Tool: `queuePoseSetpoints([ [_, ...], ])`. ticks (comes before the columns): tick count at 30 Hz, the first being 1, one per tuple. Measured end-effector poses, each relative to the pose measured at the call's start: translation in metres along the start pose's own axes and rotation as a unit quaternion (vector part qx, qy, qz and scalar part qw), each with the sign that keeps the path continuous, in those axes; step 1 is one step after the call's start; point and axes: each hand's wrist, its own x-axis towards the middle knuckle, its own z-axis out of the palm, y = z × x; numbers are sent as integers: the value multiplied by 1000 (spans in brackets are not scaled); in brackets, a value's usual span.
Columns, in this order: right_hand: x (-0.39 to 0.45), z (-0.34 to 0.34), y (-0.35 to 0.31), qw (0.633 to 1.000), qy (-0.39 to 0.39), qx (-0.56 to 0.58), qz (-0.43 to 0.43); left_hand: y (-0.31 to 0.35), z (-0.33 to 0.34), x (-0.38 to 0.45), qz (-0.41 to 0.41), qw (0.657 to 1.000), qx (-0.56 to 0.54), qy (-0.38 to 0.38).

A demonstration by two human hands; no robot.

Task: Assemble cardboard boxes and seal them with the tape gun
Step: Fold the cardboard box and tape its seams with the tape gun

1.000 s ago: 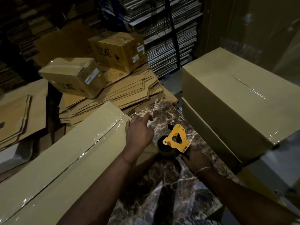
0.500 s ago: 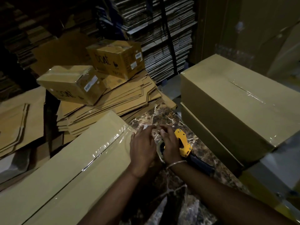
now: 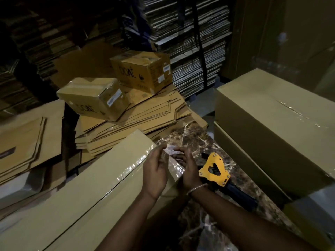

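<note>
So, head cam: both hands are up over the long box (image 3: 87,192)'s far end, left hand (image 3: 155,171) and right hand (image 3: 188,167) each pinching a scrap of clear tape (image 3: 171,151) between them. Tape gun (image 3: 215,171) lies let go on the marble top (image 3: 195,138), at 3 o'clock of the right hand. Sealed box (image 3: 272,124) sits at 2 o'clock.

Both hands pinch a strip of clear tape above a taped box

The left hand (image 3: 155,171) and right hand (image 3: 189,169) hold a strip of clear tape (image 3: 171,151) between their fingertips. Just right of the grip, the yellow tape gun (image 3: 214,169) lies on the marble tabletop (image 3: 192,140). Below and left runs the long taped box (image 3: 87,187); further right stand stacked boxes (image 3: 272,124).
</note>
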Motion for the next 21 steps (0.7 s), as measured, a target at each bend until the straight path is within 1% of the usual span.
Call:
queuePoseSetpoints([
  [2, 3, -2, 3, 999, 22, 14, 26, -2, 1, 1, -33, 998, -53, -2],
  [4, 9, -7, 5, 993, 65, 32, 94, -2, 1, 2, -47, 993, -105, -1],
  [5, 14, -10, 6, 987, 90, 37, 129, -2, 0, 3, -45, 993, -111, -1],
  [6, 17, -13, 2, 985, 101, 14, 142, -1, -1, 3, -36, 995, -97, -1],
  [7, 24, -14, 0, 986, 102, -22, 133, -1, -3, 4, -22, 997, -67, 0],
  [9, 34, -13, -13, 990, 86, -78, 76, -3, -8, 7, 19, 1000, -1, 11],
  [11, 40, 0, -31, 988, 32, -148, 42, -7, -17, 20, 60, 996, 68, 11],
  [12, 44, 8, -34, 982, -5, -188, 31, -11, -23, 29, 74, 991, 109, -4],
  [13, 48, 16, -36, 962, -56, -268, 15, -16, -29, 40, 88, 984, 152, -31],
  [14, 50, 24, -37, 917, -121, -379, -19, -22, -36, 51, 103, 973, 194, -64],
  [15, 51, 29, -35, 857, -178, -482, -34, -28, -42, 61, 123, 960, 232, -98],
  [16, 52, 33, -31, 807, -211, -550, -34, -33, -48, 70, 145, 945, 263, -130],
  [17, 52, 33, -30, 784, -229, -577, -9, -38, -54, 78, 166, 931, 283, -161],
  [18, 52, 32, -27, 771, -238, -590, 15, -38, -60, 84, 192, 917, 296, -189],
  [21, 54, 29, -22, 755, -237, -611, 29, -36, -68, 100, 268, 868, 340, -243],
])
